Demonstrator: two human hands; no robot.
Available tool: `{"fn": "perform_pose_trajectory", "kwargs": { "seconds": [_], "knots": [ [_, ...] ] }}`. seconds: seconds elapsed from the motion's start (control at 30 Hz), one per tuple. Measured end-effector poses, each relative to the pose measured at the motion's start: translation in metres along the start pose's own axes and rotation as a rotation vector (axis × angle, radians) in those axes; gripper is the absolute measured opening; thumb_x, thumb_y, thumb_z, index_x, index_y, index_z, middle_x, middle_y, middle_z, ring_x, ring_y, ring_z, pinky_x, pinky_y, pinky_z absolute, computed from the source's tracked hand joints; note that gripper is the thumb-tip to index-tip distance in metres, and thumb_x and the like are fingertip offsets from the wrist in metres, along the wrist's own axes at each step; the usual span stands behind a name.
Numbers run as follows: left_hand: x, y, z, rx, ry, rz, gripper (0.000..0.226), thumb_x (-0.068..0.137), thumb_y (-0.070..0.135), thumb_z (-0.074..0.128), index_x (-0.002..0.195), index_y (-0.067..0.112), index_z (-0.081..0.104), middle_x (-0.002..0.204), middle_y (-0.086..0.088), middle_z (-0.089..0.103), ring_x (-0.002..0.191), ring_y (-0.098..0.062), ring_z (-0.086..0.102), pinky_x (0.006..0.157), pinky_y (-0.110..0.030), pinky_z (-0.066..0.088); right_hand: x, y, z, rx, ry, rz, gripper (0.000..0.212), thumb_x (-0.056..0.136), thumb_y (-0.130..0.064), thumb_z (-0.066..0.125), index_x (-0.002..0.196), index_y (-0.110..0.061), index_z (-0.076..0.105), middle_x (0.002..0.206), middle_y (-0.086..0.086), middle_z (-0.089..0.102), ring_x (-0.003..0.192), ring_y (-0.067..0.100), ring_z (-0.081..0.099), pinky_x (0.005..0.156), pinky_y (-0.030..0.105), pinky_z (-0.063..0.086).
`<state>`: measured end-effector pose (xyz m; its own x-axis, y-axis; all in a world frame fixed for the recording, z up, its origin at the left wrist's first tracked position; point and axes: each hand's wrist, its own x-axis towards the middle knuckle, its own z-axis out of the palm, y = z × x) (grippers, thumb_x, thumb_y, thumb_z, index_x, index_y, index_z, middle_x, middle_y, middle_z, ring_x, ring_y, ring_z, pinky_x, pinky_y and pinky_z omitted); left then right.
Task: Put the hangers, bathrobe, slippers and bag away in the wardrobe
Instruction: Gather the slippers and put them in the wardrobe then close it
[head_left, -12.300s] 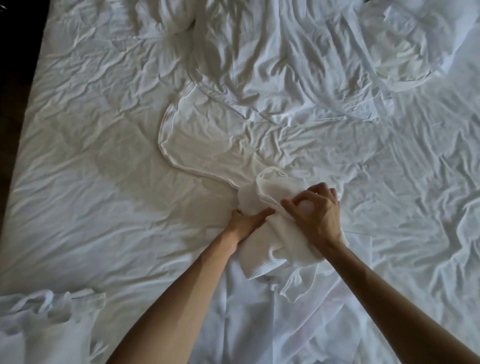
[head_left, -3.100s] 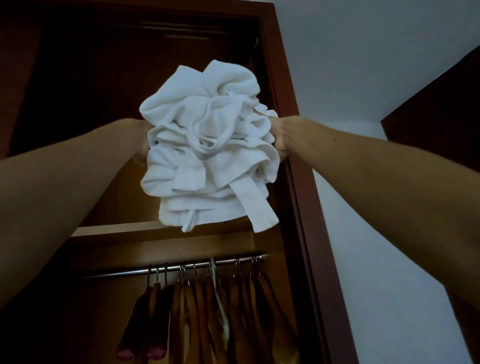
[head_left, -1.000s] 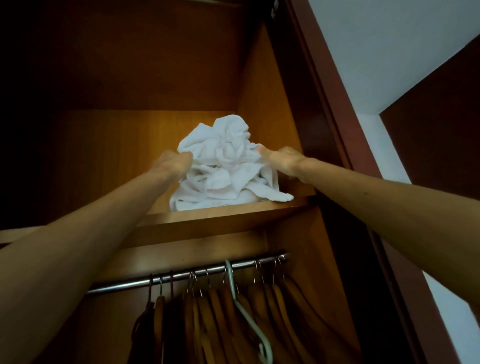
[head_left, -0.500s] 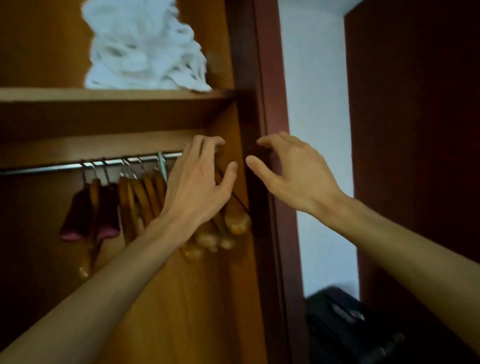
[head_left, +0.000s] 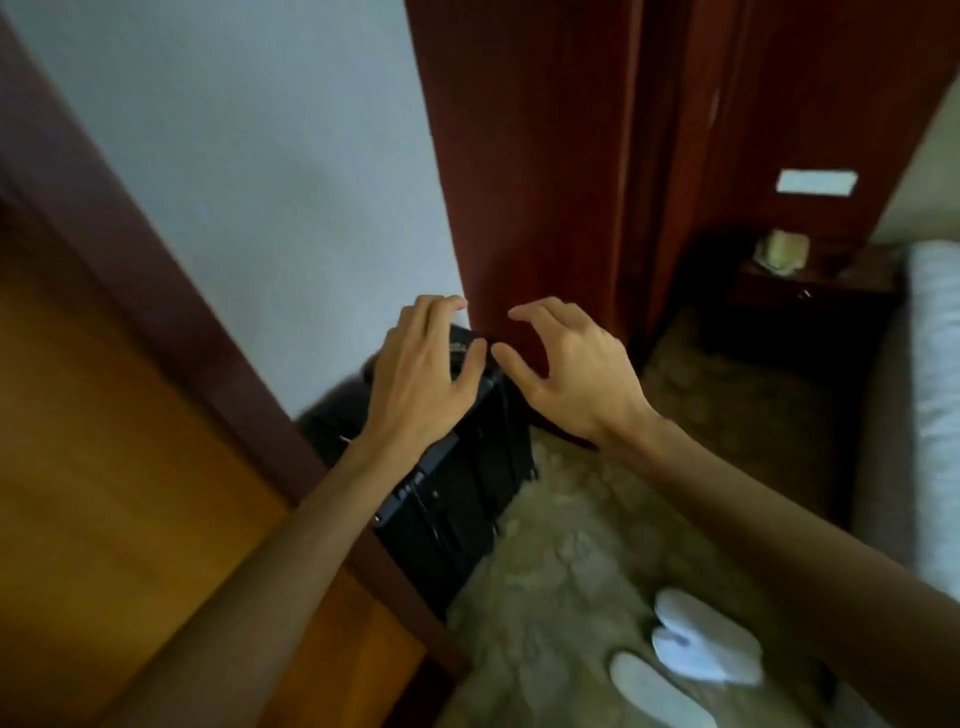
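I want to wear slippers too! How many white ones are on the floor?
2. One slipper lies on the carpet at lower right, the other slipper just below-left of it.

From my feed the floor (head_left: 587, 545) is a pale, mottled beige carpet running from the wardrobe frame on the left toward the bed at the right edge. A black bag (head_left: 457, 499) stands on it, tucked against the white wall and the dark red wood panel. Nearer to me, a pair of white slippers (head_left: 691, 660) lies on the carpet, side by side and touching. Farther back, a dark wooden nightstand (head_left: 810, 306) sits on the floor beside the bed, with a pale, blurred object on top.
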<state>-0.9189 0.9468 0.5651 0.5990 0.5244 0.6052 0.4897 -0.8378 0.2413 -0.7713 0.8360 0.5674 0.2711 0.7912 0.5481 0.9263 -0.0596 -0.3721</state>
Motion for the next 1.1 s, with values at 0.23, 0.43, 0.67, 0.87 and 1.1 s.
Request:
{"fn": "perform_pose_trajectory", "kwargs": {
  "seconds": [0.23,0.43,0.67,0.87,1.1],
  "knots": [
    [-0.017,0.017,0.185,-0.112,-0.415,0.117,0.051,0.099,0.044,0.051,0.138,0.012,0.05,0.132,-0.005,0.055,0.118,-0.02,0.054,0.098,-0.036,0.045,-0.077,0.127,0.064,-0.118,-0.19,0.419,0.055,0.097,-0.057,0.045,0.133,-0.018,0.058,0.129,-0.002,0.061,0.116,0.018,0.057,0.087,0.034,0.049],
    [-0.065,0.032,0.333,-0.213,-0.771,0.207,0.047,0.1,0.043,0.049,0.137,0.014,0.051,0.133,-0.003,0.054,0.122,-0.021,0.052,0.095,-0.036,0.045,-0.162,0.217,0.116,-0.169,-0.339,0.79,0.063,0.091,-0.065,0.028,0.12,-0.023,0.065,0.12,0.0,0.063,0.112,0.023,0.06,0.082,0.04,0.053],
    [-0.196,0.051,0.521,-0.237,-1.122,0.285,0.041,0.099,0.037,0.053,0.136,0.019,0.052,0.131,0.001,0.056,0.112,-0.022,0.06,0.083,-0.036,0.052,-0.338,0.334,0.217,-0.127,-0.397,1.138,0.042,0.096,-0.046,0.057,0.12,-0.012,0.067,0.12,0.005,0.067,0.105,0.027,0.066,0.082,0.037,0.05],
    [-0.317,0.037,0.703,-0.29,-1.279,0.363,0.044,0.091,0.042,0.064,0.13,0.023,0.054,0.129,0.006,0.055,0.106,-0.02,0.059,0.08,-0.036,0.051,-0.496,0.435,0.354,-0.025,-0.451,1.21,0.046,0.092,-0.043,0.067,0.128,-0.014,0.065,0.121,0.004,0.07,0.102,0.024,0.068,0.078,0.029,0.048],
    [-0.448,-0.006,0.911,-0.327,-1.419,0.589,0.063,0.088,0.044,0.071,0.142,0.018,0.049,0.146,0.0,0.045,0.126,-0.02,0.051,0.093,-0.03,0.042,-0.649,0.537,0.524,-0.04,-0.483,1.108,0.05,0.092,-0.048,0.064,0.129,-0.015,0.063,0.128,0.004,0.067,0.114,0.023,0.064,0.084,0.031,0.049]
  ]
}}
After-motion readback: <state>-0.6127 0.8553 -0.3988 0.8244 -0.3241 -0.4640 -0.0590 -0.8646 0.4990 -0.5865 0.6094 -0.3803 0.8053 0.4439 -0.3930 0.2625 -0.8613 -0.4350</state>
